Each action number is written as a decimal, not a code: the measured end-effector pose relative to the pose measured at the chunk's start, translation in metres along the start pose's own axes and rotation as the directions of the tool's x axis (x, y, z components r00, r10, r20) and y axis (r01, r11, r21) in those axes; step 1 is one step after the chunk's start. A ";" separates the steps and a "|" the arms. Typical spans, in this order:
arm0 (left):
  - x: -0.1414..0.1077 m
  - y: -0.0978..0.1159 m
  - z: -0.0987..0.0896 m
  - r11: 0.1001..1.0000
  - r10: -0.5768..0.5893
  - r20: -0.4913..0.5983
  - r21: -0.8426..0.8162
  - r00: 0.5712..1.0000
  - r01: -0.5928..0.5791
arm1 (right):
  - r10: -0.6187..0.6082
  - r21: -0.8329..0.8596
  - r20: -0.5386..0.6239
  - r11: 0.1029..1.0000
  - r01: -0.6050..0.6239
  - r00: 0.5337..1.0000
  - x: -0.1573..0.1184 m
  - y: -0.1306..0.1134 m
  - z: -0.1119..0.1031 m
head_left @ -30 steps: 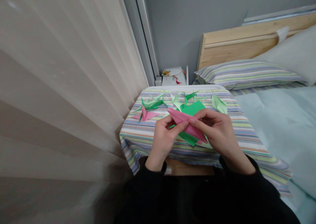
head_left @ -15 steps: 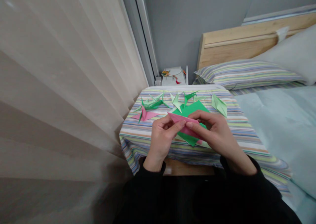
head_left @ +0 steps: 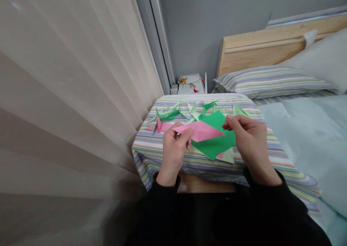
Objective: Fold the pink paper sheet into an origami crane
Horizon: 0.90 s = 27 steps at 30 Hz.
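A folded pink origami paper (head_left: 202,131), a long diamond shape, is pinched at its left end between the thumb and fingers of my left hand (head_left: 175,148). My right hand (head_left: 251,141) is beside the paper's right tip, its thumb and fingertips pressed together with nothing visible in them. Below the pink piece lies a green paper sheet (head_left: 217,148), over pale green paper (head_left: 229,157) and a bit of pink. Behind my hands sit several folded cranes: a pink one (head_left: 159,126), a dark green one (head_left: 208,107) and a pale green one (head_left: 193,110).
A striped cloth (head_left: 146,141) covers the small table. Pale green folded paper (head_left: 239,110) lies at its back right. A pleated curtain (head_left: 81,76) hangs at left; a bed with a striped pillow (head_left: 273,80) stands at right. A white stand (head_left: 187,89) holds small things behind.
My right hand has let go of the pink paper and moved right. The paper now lies more open to view, held only by my left hand.
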<state>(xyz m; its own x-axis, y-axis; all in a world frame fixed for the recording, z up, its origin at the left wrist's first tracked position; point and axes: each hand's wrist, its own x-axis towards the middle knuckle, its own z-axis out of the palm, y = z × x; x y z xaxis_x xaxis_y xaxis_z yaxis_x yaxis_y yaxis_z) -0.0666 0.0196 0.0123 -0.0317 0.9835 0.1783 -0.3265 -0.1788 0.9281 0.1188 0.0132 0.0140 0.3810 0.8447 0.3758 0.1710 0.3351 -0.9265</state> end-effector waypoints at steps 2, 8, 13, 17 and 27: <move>0.000 0.003 0.002 0.997 -0.020 -0.024 -0.082 1.000 0.018 | -0.001 0.097 -0.034 0.995 0.004 0.999 0.001 0.002 -0.001; -0.007 0.000 0.017 0.954 -0.167 0.039 -0.244 0.985 0.171 | 0.038 0.163 0.292 0.983 -0.089 0.956 -0.015 -0.005 0.019; -0.008 -0.005 0.018 0.970 -0.209 0.074 -0.114 0.975 0.217 | 0.080 0.215 0.200 0.969 -0.124 0.976 -0.016 -0.006 0.024; -0.007 -0.006 0.015 0.981 -0.192 0.120 0.012 0.974 0.192 | 0.157 0.298 0.168 0.933 -0.202 0.973 -0.012 0.001 0.023; -0.005 0.003 0.006 0.983 0.016 0.189 0.175 0.982 -0.049 | -0.038 0.135 0.265 0.991 0.002 0.963 -0.010 -0.005 0.010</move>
<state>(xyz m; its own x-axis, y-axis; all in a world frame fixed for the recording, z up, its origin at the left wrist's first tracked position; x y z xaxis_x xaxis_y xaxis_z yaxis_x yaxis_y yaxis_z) -0.0619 0.0144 0.0163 0.1423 0.9573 0.2515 -0.1544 -0.2295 0.9610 0.1055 0.0074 0.0152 0.1195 0.9117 0.3930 0.0477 0.3901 -0.9195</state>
